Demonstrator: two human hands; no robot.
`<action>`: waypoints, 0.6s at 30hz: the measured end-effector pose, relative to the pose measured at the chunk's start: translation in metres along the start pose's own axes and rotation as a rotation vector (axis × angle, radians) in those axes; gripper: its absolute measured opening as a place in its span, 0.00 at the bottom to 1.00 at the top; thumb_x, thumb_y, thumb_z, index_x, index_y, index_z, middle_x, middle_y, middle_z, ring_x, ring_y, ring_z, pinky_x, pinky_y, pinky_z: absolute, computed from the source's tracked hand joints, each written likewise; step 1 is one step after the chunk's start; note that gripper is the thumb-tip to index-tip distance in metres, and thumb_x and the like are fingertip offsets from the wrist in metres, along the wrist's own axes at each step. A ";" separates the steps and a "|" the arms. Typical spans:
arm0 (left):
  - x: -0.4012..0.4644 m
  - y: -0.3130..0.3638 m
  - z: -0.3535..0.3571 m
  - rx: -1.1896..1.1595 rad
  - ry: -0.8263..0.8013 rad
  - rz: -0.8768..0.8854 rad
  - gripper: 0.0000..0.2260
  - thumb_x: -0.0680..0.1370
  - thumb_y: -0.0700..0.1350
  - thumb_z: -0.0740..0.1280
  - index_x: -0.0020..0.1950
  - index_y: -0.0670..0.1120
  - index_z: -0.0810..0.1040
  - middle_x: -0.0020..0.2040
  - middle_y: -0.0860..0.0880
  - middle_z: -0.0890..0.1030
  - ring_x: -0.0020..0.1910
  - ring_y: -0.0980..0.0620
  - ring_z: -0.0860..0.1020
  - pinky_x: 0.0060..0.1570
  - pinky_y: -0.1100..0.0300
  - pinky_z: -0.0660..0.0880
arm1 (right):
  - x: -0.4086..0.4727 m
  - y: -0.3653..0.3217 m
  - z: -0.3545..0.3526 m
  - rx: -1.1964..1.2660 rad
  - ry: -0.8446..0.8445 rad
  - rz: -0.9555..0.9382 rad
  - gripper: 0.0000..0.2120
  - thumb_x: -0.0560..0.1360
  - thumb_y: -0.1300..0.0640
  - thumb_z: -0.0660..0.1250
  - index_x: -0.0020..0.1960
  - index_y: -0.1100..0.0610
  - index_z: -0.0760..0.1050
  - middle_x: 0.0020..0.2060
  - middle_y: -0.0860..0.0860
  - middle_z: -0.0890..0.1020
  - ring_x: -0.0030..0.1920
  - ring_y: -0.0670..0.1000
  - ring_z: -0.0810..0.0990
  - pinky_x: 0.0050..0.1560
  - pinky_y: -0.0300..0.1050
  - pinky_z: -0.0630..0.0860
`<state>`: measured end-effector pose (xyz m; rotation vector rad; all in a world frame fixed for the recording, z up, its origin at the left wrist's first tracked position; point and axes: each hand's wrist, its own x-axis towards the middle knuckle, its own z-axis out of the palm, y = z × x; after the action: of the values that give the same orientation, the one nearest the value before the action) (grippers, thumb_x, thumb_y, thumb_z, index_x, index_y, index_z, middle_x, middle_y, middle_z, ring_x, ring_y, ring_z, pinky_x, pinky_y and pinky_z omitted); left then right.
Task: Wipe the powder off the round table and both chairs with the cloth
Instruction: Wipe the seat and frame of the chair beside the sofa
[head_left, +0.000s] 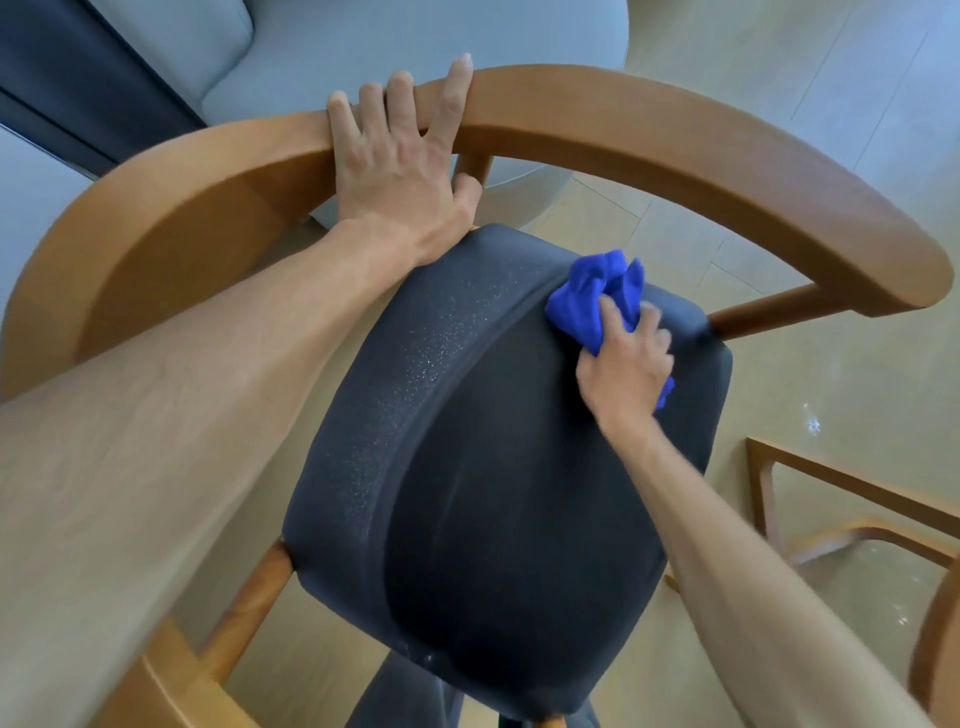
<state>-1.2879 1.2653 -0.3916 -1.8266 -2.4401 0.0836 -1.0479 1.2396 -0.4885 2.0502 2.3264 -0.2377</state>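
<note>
The chair (571, 119) filled most of the view, its curved wooden backrest rail arching across the top and its dark padded seat (493, 441) tilted toward the camera. The step in hand was, by my reading, the wiping of this chair's seat: a band of pale powder (415, 364) lay speckled along the left ridge of the cushion, while the middle and right part looked largely clean. Part of a second wooden chair (831, 499) stood low at the right on the floor (779, 78), where a few white specks showed; the round bench could not be made out for certain. The left hand (400, 176) lay over the rail, fingers spread across the top and thumb tucked beneath, steadying the frame. The right hand (623, 364) had its grip curled round the bunched blue cloth (592, 301), pressing it to the far right corner of the seat. The next move probably called for drawing the cloth leftward over the speckled band with firm pressure, sweeping powder off the edge rather than spreading it, while the left hand kept the chair from shifting.
</note>
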 end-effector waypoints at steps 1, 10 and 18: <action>0.000 0.000 0.000 0.000 -0.004 -0.001 0.31 0.76 0.54 0.55 0.77 0.52 0.48 0.65 0.34 0.65 0.59 0.34 0.67 0.64 0.37 0.58 | -0.020 -0.008 0.002 0.008 -0.002 -0.055 0.27 0.68 0.60 0.66 0.67 0.50 0.71 0.63 0.59 0.71 0.48 0.62 0.72 0.43 0.54 0.71; 0.001 -0.002 -0.004 -0.006 -0.028 0.003 0.31 0.77 0.55 0.53 0.77 0.52 0.47 0.66 0.34 0.65 0.61 0.33 0.66 0.65 0.38 0.57 | -0.266 -0.044 0.039 0.208 -0.316 -0.870 0.15 0.66 0.60 0.63 0.50 0.48 0.78 0.47 0.54 0.79 0.34 0.54 0.72 0.35 0.46 0.69; -0.001 -0.002 -0.003 0.009 -0.011 0.002 0.30 0.77 0.54 0.55 0.77 0.53 0.48 0.65 0.34 0.65 0.61 0.33 0.66 0.65 0.37 0.58 | -0.236 0.053 0.028 0.071 -0.439 -1.350 0.02 0.73 0.49 0.68 0.45 0.42 0.76 0.45 0.45 0.79 0.38 0.50 0.74 0.39 0.43 0.72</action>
<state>-1.2894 1.2637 -0.3883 -1.8296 -2.4414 0.1041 -0.9671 1.0103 -0.4917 0.0627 2.8763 -0.6680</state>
